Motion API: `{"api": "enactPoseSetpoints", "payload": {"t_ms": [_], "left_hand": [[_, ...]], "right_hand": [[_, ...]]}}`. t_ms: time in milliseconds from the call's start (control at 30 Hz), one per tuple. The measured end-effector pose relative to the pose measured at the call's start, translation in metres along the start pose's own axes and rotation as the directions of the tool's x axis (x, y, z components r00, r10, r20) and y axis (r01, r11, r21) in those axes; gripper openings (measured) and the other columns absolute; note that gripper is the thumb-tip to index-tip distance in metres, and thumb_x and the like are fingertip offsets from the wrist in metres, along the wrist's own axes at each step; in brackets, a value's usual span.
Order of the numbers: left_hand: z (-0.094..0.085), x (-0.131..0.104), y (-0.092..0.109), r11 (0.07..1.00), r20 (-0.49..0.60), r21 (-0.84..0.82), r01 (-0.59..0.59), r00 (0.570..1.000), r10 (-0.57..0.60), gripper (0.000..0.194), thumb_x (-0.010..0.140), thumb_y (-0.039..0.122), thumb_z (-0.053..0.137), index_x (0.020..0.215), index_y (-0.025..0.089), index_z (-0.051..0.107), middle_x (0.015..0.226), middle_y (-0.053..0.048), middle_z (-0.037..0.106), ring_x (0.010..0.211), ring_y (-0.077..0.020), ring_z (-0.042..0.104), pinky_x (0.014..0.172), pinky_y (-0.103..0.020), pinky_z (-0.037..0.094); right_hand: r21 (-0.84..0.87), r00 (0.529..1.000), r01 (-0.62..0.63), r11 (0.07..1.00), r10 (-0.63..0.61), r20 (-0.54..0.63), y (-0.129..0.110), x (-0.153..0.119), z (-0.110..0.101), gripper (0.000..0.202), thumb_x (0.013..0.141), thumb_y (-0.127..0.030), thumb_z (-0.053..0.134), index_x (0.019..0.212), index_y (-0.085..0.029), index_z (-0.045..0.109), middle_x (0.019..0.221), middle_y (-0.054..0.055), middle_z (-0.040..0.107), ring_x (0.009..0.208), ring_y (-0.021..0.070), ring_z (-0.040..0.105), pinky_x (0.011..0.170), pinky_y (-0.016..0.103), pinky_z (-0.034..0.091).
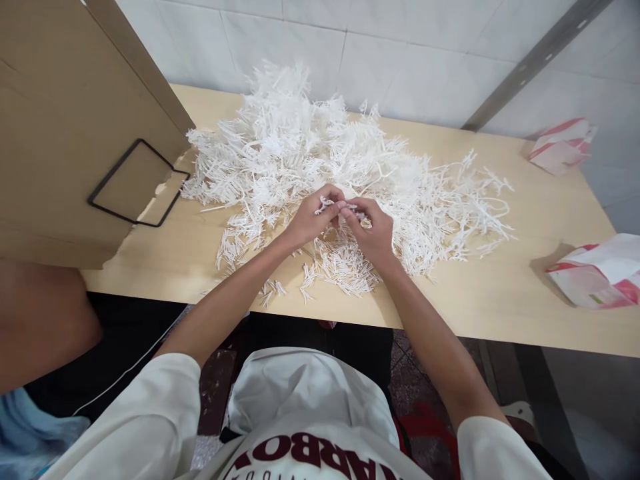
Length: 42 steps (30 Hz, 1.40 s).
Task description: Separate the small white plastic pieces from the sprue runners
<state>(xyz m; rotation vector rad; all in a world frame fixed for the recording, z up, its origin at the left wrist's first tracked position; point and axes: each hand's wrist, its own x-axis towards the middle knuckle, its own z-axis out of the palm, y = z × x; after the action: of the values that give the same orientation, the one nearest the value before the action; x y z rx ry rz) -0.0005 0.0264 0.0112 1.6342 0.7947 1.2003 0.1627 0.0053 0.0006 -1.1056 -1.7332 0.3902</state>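
Observation:
A wide heap of thin white branching plastic pieces [300, 147] covers the middle of the table. Over its near part, my left hand [316, 217] and my right hand [369, 227] meet with fingertips pinched together. Between them is a small white branched piece [345, 205], gripped from both sides; the fingers hide most of it. Below my hands lies a flatter pile of short white sprigs [345, 270], and a few loose sprigs [271, 291] are near the table's front edge.
A cardboard panel [65, 133] stands on the left, with a black wire frame [139, 181] at its lower edge. Two red-and-white paper packets [563, 145] sit on the right of the wooden table [500, 293]. Another person's limb [43, 320] shows at lower left. A tiled wall [400, 67] rises behind.

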Motion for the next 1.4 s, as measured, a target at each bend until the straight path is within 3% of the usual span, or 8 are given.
{"api": "enactPoseSetpoints", "payload": {"t_ms": [133, 333, 467, 600, 800, 933, 1200, 1400], "left_hand": [[-0.001, 0.004, -0.003, 0.985, -0.056, -0.168, 0.043, 0.997, -0.054, 0.033, 0.089, 0.053, 0.058, 0.093, 0.020, 0.053, 0.082, 0.001, 0.061, 0.057, -0.0064, 0.060, 0.058, -0.023, 0.050], [-0.004, 0.005, -0.004, 0.947, -0.030, -0.302, 0.109, 0.992, -0.124, 0.022, 0.092, 0.041, 0.057, 0.092, 0.020, 0.053, 0.086, -0.001, 0.064, 0.069, -0.0084, 0.065, 0.071, -0.025, 0.054], [-0.005, 0.003, 0.001, 0.958, -0.006, -0.233, 0.167, 0.985, -0.173, 0.011, 0.090, 0.026, 0.052, 0.100, 0.021, 0.051, 0.098, -0.003, 0.065, 0.078, -0.0098, 0.068, 0.076, -0.028, 0.058], [-0.008, 0.001, 0.007, 0.984, 0.031, -0.097, 0.152, 0.988, -0.150, 0.027, 0.086, 0.019, 0.046, 0.113, 0.023, 0.049, 0.111, -0.005, 0.064, 0.080, -0.0107, 0.070, 0.074, -0.029, 0.059], [-0.005, 0.001, 0.005, 0.974, 0.100, -0.122, 0.190, 0.979, -0.178, 0.022, 0.088, 0.033, 0.057, 0.105, 0.018, 0.057, 0.098, -0.005, 0.067, 0.074, -0.0108, 0.068, 0.071, -0.028, 0.058], [-0.002, 0.003, -0.001, 0.977, 0.043, -0.104, 0.187, 0.982, -0.184, 0.039, 0.076, 0.046, 0.074, 0.097, 0.018, 0.060, 0.084, -0.001, 0.066, 0.064, -0.0077, 0.062, 0.063, -0.024, 0.054], [-0.003, 0.002, 0.004, 0.987, 0.080, 0.030, 0.161, 0.983, -0.163, 0.040, 0.078, 0.055, 0.069, 0.079, 0.015, 0.064, 0.069, 0.000, 0.059, 0.063, -0.0089, 0.056, 0.059, -0.024, 0.049], [0.000, 0.002, 0.004, 0.984, -0.019, 0.158, 0.086, 0.996, -0.084, 0.029, 0.081, 0.045, 0.067, 0.078, 0.017, 0.063, 0.073, 0.000, 0.060, 0.063, -0.0083, 0.051, 0.058, -0.023, 0.041]], "right_hand": [[0.025, 0.993, -0.041, 0.999, 0.043, -0.111, 0.002, 0.001, 0.000, 0.020, 0.090, -0.044, 0.061, 0.092, -0.025, 0.066, 0.083, -0.002, 0.070, 0.072, 0.0107, 0.063, 0.070, 0.027, 0.052], [0.171, 0.976, -0.152, 0.974, 0.175, -0.132, 0.003, 0.002, 0.000, 0.024, 0.089, -0.047, 0.061, 0.103, -0.027, 0.060, 0.081, -0.003, 0.067, 0.067, 0.0092, 0.062, 0.060, 0.023, 0.050], [0.213, 0.978, -0.129, 0.969, 0.159, -0.132, 0.008, 0.005, 0.000, 0.027, 0.092, -0.049, 0.056, 0.109, -0.028, 0.055, 0.090, -0.001, 0.067, 0.075, 0.0110, 0.065, 0.061, 0.024, 0.053], [0.188, 0.982, -0.073, 0.979, 0.104, -0.160, 0.015, 0.008, 0.000, 0.029, 0.092, -0.050, 0.056, 0.110, -0.027, 0.053, 0.100, 0.003, 0.066, 0.083, 0.0127, 0.066, 0.067, 0.027, 0.056], [0.153, 0.998, 0.003, 0.988, 0.006, -0.056, 0.009, 0.008, -0.003, 0.038, 0.091, -0.053, 0.055, 0.119, -0.028, 0.051, 0.103, 0.004, 0.067, 0.094, 0.0155, 0.067, 0.075, 0.030, 0.058], [0.181, 1.000, -0.002, 0.983, -0.001, 0.015, 0.000, 0.005, -0.005, 0.040, 0.094, -0.053, 0.049, 0.127, -0.030, 0.050, 0.110, 0.006, 0.070, 0.102, 0.0195, 0.068, 0.081, 0.037, 0.059], [0.133, 0.999, 0.029, 0.991, -0.034, 0.038, -0.007, 0.004, -0.008, 0.050, 0.097, -0.052, 0.044, 0.143, -0.035, 0.033, 0.127, 0.007, 0.065, 0.114, 0.0219, 0.065, 0.084, 0.042, 0.058], [0.100, 1.000, -0.026, 0.995, 0.027, -0.004, 0.005, 0.006, -0.007, 0.029, 0.089, -0.049, 0.061, 0.108, -0.028, 0.064, 0.106, 0.003, 0.070, 0.089, 0.0157, 0.068, 0.074, 0.031, 0.058]]}}
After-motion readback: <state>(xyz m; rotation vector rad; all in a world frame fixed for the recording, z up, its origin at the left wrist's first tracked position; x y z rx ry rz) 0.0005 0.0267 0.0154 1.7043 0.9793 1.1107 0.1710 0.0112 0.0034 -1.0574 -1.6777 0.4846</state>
